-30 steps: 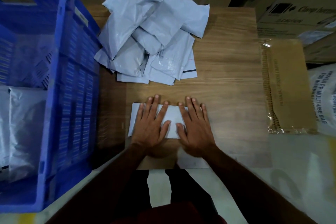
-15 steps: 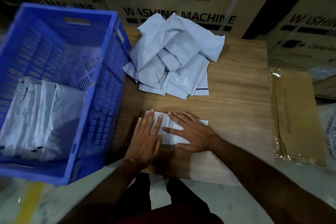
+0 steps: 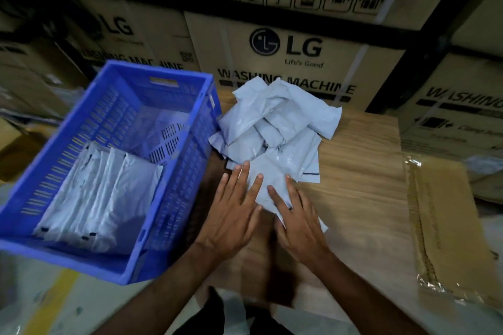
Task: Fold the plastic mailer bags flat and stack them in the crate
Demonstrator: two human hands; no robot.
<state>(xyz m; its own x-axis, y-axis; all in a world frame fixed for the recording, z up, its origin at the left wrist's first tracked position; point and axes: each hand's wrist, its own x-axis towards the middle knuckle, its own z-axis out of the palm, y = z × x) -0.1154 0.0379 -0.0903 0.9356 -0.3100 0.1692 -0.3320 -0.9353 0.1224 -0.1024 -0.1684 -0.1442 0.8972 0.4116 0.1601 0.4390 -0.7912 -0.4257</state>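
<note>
Both hands are flat, palms down, fingers spread out on a pale grey mailer bag [image 3: 268,185] lying on the wooden tabletop [image 3: 362,185]. The left hand [image 3: 234,215] has its fingers fanned wide, fingertips resting on the bag's left part near the pile. The right hand [image 3: 295,219] sits just beside it, fingers also stretched out and pressing on the bag's near right part, with a corner of the bag poking out past its outer edge. Neither hand is gripping anything, they're just laid open on the plastic, thumbs close to each other.

Right behind that bag, touching it, is a messy pile of unfolded mailers [image 3: 275,122], all the same light grey, overlapping every which way.

To the left, right against the table edge, there's a blue plastic crate [image 3: 174,160] with slotted walls. Inside it a stack of folded mailers [image 3: 100,193] lies flat on the near side of the floor; the far side is bare.

Over on the right edge of the table sits a clear-wrapped pack of brown envelopes [image 3: 446,223], well apart from the hands. Cardboard washing machine boxes [image 3: 294,49] are stacked up behind everything.
</note>
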